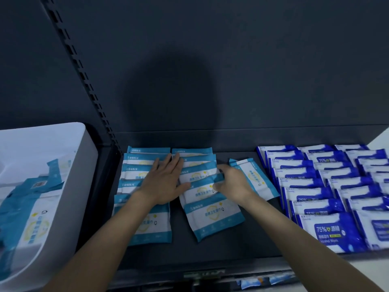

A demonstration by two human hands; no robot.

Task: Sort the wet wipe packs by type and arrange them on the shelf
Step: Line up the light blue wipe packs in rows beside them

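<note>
Two overlapping columns of teal-and-white wipe packs lie on the dark shelf (242, 247): a left column (147, 226) and a right column (212, 220). My left hand (166, 182) rests flat, fingers spread, across the tops of both columns. My right hand (233, 182) pinches the teal edge of a pack in the right column. One more teal pack (261, 182) lies tilted just right of that hand, partly under it. Rows of dark blue-and-white "75%" packs (328, 207) fill the shelf's right side.
A white bin (69, 186) with several teal packs inside stands at the left, beside a slotted shelf upright (84, 81). The dark back panel (231, 70) rises behind the packs. A lower shelf with small items (263, 281) shows below the front edge.
</note>
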